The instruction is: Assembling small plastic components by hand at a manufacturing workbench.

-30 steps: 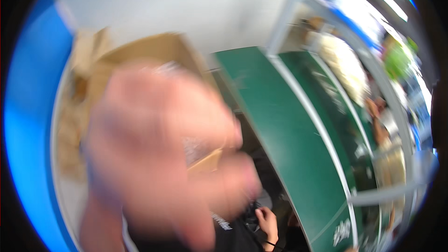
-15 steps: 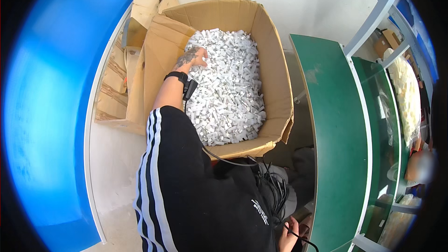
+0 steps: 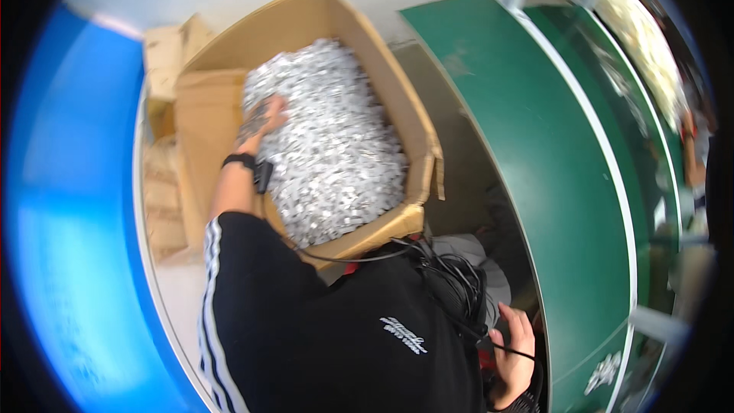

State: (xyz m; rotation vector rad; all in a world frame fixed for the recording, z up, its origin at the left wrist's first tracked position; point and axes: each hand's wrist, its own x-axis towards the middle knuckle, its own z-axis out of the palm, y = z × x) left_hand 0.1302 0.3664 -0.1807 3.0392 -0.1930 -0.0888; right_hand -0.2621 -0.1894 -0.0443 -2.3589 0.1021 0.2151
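Note:
My left hand (image 3: 265, 116) reaches into a big cardboard box (image 3: 419, 218) and lies over a heap of small white plastic pieces (image 3: 336, 138). Motion smears its fingers, so whether they hold a piece does not show. A black strap with a small dark device (image 3: 262, 176) sits round that wrist. Low on the right, beside the green table's edge, my right hand (image 3: 514, 356) has its fingers loosely bent and apart from the thumb, with nothing visible in them. A black cable (image 3: 511, 350) runs across it from a bundle of cables (image 3: 459, 275) at my body.
A green table (image 3: 527, 160) with a white strip stands to the right, a few small white pieces (image 3: 604, 372) on its near end. A blue panel (image 3: 76, 206) rises at the left, with wooden crates (image 3: 164, 206) beside the box. A co-worker's arm (image 3: 694, 153) shows far right.
The whole view has turned toward the right, so the box now sits further left and more of the green table shows. My left hand remains over the white pieces; my right hand shows more fully.

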